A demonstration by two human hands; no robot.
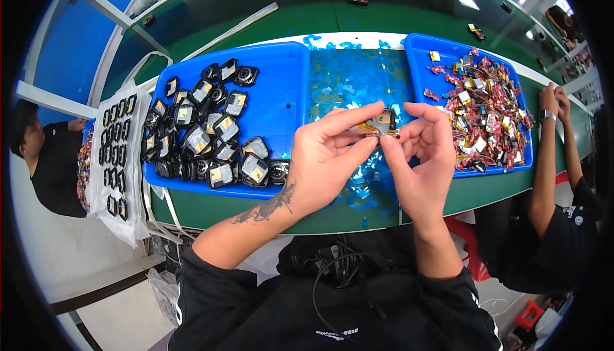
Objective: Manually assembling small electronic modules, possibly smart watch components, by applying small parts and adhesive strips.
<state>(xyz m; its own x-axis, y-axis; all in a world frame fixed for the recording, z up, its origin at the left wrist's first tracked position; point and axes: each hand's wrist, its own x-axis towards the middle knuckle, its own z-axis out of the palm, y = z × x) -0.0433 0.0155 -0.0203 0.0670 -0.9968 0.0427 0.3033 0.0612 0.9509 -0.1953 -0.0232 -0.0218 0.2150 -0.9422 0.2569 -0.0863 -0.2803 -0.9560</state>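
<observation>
Above the middle of the table, I hold a small dark watch case (384,121) with a greyish inner face between both hands. My left hand (332,152) pinches its near-left side between thumb and index finger, and a thin yellowish strip shows beside those fingers. My right hand (425,156) has its thumb and fingertips closed on the right side of the same piece. Fingers cover part of it, so its details are hard to make out. Beneath the hands lie many small shiny blue film pieces (355,79) scattered on the green table.
A blue tray (275,88) of black watch cases (225,127) stands left. At right, another blue tray (419,53) holds red circuit boards with small batteries (489,117). Black frames (115,152) lie in rows on a white sheet far left. Co-workers sit at both sides; one's forearms (549,140) rest near the right tray.
</observation>
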